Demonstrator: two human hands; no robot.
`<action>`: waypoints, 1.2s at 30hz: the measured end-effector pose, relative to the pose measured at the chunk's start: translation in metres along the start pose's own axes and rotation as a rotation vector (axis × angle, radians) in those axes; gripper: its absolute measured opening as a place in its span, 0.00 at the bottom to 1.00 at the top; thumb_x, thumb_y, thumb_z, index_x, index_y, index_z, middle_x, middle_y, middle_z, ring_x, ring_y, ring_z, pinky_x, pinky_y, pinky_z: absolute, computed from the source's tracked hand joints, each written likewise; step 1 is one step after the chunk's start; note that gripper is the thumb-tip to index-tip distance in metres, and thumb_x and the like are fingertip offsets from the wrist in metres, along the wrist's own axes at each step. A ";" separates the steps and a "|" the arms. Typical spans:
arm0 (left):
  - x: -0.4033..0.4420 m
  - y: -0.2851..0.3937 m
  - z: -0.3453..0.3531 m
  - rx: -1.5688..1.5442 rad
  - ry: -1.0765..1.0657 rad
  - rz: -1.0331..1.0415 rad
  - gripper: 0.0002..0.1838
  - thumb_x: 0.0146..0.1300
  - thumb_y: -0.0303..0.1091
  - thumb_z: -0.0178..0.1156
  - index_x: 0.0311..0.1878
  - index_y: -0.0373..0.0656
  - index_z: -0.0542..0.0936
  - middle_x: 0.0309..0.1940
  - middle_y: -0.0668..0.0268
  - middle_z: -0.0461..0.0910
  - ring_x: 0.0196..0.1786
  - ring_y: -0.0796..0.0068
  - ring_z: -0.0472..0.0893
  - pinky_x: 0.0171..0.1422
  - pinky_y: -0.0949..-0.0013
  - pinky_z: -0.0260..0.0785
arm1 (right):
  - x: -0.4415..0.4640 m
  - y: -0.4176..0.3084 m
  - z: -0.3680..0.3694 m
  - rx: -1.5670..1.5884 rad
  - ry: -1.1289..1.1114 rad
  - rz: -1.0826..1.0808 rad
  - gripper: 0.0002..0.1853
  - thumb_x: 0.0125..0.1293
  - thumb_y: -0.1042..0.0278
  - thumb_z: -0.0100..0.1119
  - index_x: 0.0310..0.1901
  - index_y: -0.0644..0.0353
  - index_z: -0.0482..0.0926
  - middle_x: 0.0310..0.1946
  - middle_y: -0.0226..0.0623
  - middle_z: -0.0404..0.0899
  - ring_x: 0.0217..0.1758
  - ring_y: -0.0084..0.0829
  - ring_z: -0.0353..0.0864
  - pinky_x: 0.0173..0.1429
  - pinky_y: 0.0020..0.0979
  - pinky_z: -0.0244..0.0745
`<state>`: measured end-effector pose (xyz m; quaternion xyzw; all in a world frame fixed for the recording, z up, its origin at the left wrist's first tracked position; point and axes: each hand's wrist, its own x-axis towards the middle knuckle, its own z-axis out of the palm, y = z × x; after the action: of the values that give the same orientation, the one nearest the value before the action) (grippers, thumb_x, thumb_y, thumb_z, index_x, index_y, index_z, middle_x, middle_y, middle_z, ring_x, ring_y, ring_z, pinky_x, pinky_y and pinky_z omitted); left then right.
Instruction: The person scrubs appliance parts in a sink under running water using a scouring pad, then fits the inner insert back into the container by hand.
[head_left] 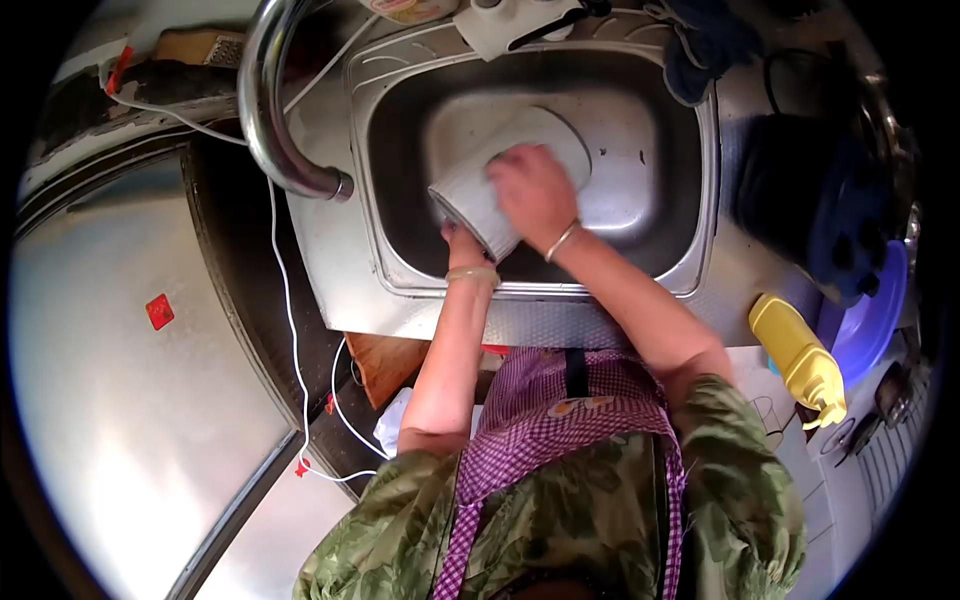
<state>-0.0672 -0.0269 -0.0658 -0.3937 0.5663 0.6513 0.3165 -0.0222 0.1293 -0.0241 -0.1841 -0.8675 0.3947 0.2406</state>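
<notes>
White and ridged, the tub (473, 192) tips on its side in the metal sink (640, 265). The left hand (463, 246) is at its near rim, partly hidden, and the blurry right hand (535, 195) bends over its side; I cannot tell how tightly either grips. Left of the sink is a bent tap (262, 115), and right of it a yellow bottle (796, 345).

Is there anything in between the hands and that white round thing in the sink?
Nothing that I can see. The right hand is on the side of the white, ribbed, tube-shaped container, though blur hides whether its fingers hold anything small. The left hand is at the container's near rim, partly hidden.
</notes>
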 end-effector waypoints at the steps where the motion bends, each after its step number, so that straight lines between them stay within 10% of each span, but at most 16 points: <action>1: -0.014 0.012 0.008 0.016 0.018 -0.041 0.40 0.73 0.39 0.59 0.78 0.62 0.44 0.71 0.55 0.65 0.64 0.52 0.77 0.60 0.46 0.78 | 0.009 0.027 -0.004 -0.094 0.069 0.155 0.09 0.57 0.74 0.67 0.40 0.57 0.84 0.42 0.40 0.79 0.47 0.45 0.79 0.51 0.40 0.77; 9: 0.034 -0.004 -0.025 0.259 -0.069 0.488 0.41 0.65 0.24 0.61 0.77 0.45 0.52 0.69 0.54 0.65 0.69 0.60 0.69 0.74 0.62 0.61 | 0.006 0.005 -0.017 0.175 -0.071 -0.123 0.08 0.62 0.69 0.65 0.42 0.60 0.84 0.44 0.44 0.79 0.51 0.47 0.80 0.56 0.43 0.77; 13: 0.000 0.011 -0.004 0.528 -0.133 0.863 0.44 0.55 0.22 0.68 0.74 0.41 0.58 0.69 0.52 0.63 0.70 0.55 0.67 0.75 0.59 0.59 | 0.027 0.086 -0.025 -0.066 0.013 0.453 0.08 0.60 0.69 0.64 0.41 0.58 0.83 0.43 0.45 0.78 0.51 0.47 0.79 0.58 0.43 0.77; 16: -0.022 0.030 0.012 0.928 -0.183 1.194 0.49 0.46 0.23 0.72 0.73 0.42 0.59 0.64 0.49 0.64 0.66 0.48 0.69 0.73 0.55 0.62 | 0.018 0.021 -0.027 0.210 -0.105 -0.124 0.09 0.62 0.68 0.62 0.43 0.58 0.84 0.45 0.47 0.79 0.53 0.49 0.79 0.58 0.44 0.76; 21: -0.023 0.046 0.006 1.136 -0.291 1.414 0.53 0.38 0.26 0.76 0.72 0.44 0.61 0.59 0.47 0.67 0.61 0.43 0.70 0.67 0.53 0.66 | 0.037 0.087 -0.027 -0.108 -0.036 0.375 0.10 0.60 0.69 0.66 0.44 0.57 0.84 0.45 0.44 0.79 0.52 0.46 0.79 0.59 0.40 0.75; 25: -0.024 0.046 0.019 1.191 -0.322 1.520 0.52 0.37 0.29 0.78 0.70 0.45 0.63 0.58 0.46 0.68 0.60 0.42 0.70 0.65 0.49 0.67 | 0.026 0.011 -0.033 0.280 -0.155 -0.134 0.09 0.63 0.70 0.64 0.44 0.59 0.84 0.43 0.42 0.78 0.48 0.47 0.80 0.56 0.42 0.76; 28: -0.019 0.049 0.008 1.216 -0.378 1.566 0.50 0.37 0.31 0.78 0.68 0.46 0.65 0.59 0.46 0.68 0.60 0.41 0.70 0.64 0.48 0.68 | 0.018 0.061 -0.013 0.259 -0.092 0.214 0.08 0.61 0.70 0.63 0.42 0.57 0.84 0.42 0.43 0.79 0.50 0.48 0.78 0.58 0.43 0.75; 33: -0.024 0.058 0.022 1.314 -0.394 1.610 0.48 0.37 0.31 0.77 0.66 0.47 0.66 0.60 0.46 0.68 0.59 0.41 0.70 0.63 0.49 0.67 | 0.033 0.018 -0.029 0.220 -0.134 -0.163 0.09 0.60 0.72 0.60 0.42 0.57 0.84 0.42 0.45 0.78 0.48 0.48 0.79 0.56 0.44 0.76; 36: -0.029 0.064 0.010 1.392 -0.478 1.613 0.47 0.37 0.31 0.76 0.66 0.47 0.67 0.60 0.47 0.69 0.60 0.41 0.70 0.64 0.48 0.67 | 0.022 0.048 -0.017 0.152 -0.082 0.043 0.09 0.61 0.72 0.60 0.42 0.55 0.84 0.42 0.44 0.79 0.48 0.48 0.79 0.55 0.44 0.76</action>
<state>-0.1099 -0.0266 -0.0088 0.4955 0.8260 0.2636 0.0517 -0.0248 0.1806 -0.0456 -0.1677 -0.8400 0.4717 0.2094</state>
